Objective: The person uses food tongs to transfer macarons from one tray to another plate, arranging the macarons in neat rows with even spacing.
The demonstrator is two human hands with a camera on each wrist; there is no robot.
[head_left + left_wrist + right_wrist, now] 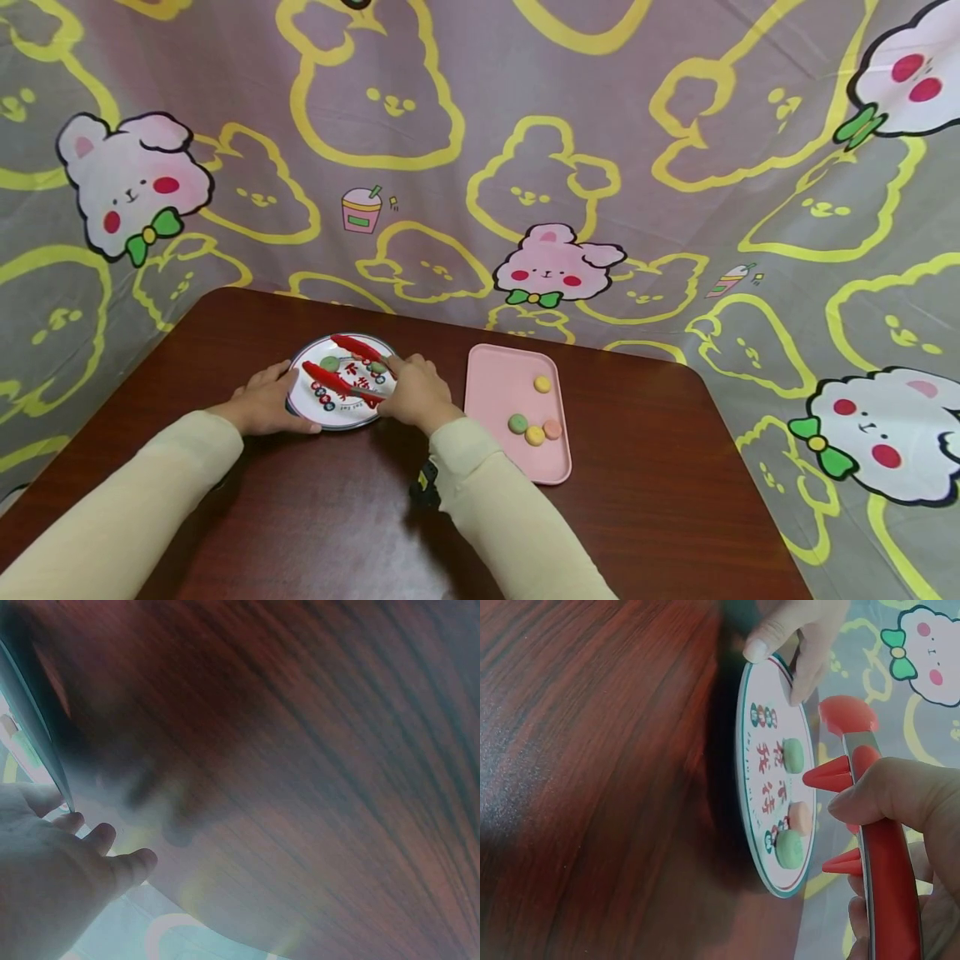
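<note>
A white round plate with a dark rim and red lettering lies at the table's left. My left hand holds its left rim, thumb along the near edge and fingers at the far side. In my right hand is a pair of red-tipped tongs, gripped by the handle. The two tong arms stand apart above the plate with nothing visible between them. On the plate are a green macaron, a second green macaron and a pinkish macaron. The left wrist view shows mostly tabletop and fingers.
Right of the plate is a pink tray with two yellow macarons, a green macaron and a pink macaron. A patterned curtain hangs behind the brown wooden table.
</note>
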